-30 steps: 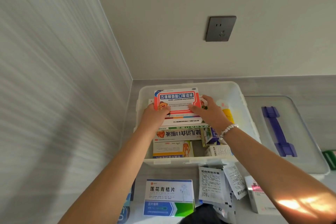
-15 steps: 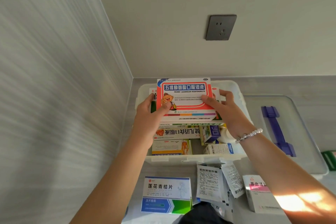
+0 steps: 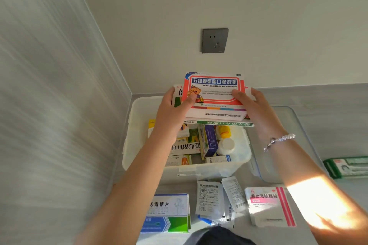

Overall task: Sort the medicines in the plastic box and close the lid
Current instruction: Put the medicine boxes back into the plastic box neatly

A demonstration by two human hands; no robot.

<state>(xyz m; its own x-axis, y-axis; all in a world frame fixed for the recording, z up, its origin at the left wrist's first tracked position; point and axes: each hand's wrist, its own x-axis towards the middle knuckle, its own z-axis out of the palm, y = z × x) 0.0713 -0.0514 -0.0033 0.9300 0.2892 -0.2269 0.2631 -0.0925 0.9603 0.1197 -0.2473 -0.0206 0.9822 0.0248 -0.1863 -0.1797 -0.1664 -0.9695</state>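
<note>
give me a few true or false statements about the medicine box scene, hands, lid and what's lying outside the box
1. Both hands hold a stack topped by the red box. True: the left hand and right hand grip its two sides.
2. The lid sits closed on the plastic box. False: the plastic box is open, and the lid lies to its right.
3. A white bottle stands inside the plastic box. True.
4. The wall socket has a plug in it. False: the socket is empty.
5. The pink-striped packet lies outside the plastic box. True.
</note>
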